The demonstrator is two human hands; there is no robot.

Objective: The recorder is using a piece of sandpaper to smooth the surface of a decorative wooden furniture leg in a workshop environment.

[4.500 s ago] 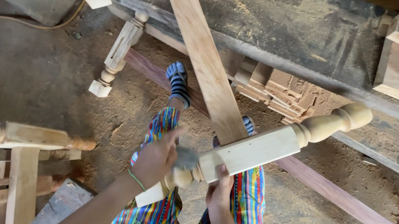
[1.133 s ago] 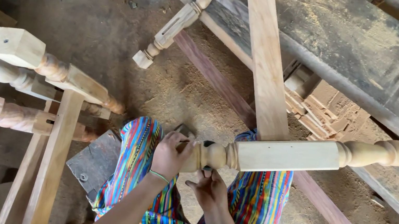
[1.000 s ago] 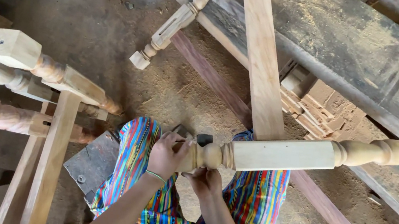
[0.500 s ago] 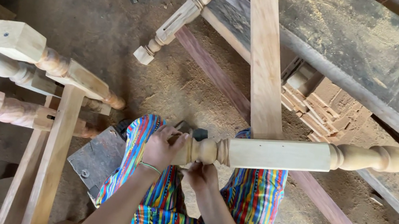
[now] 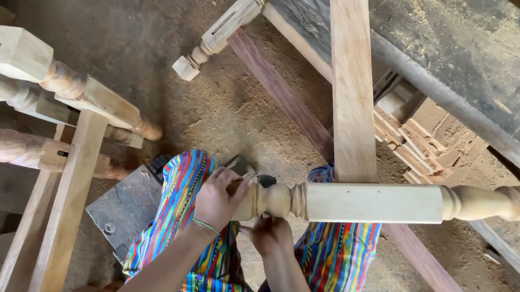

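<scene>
Lowered slightly since half a second ago, the turned wooden leg [image 5: 396, 202] now lies nearly level across the person's lap, its rounded tip pointing right. At far left, a stack of unfinished turned legs [image 5: 30, 74] juts in over the sawdust-covered floor [image 5: 119, 29], with a pale upright rail [image 5: 62, 206] running beneath them. Just right of that, a dark metal block [image 5: 123, 208] rests beside the person's knee, against a brightly striped skirt [image 5: 177, 195]. The left hand [image 5: 219, 196] is wrapped over the carved, bulbous end of the leg, fingers curled down around it and pressed against the wood, a green band at the wrist. Directly beside it, the right hand [image 5: 271, 233] cups the same end from below, fingers closed against its underside. A light plank [image 5: 352, 77] crosses behind the leg's square middle section and climbs to the top edge. Farther up, another turned leg [image 5: 226, 28] hangs diagonally. A dusty grey workbench [image 5: 478, 62] fills the upper right, and a reddish board [image 5: 432, 281] slants along the floor beneath the held piece.
</scene>
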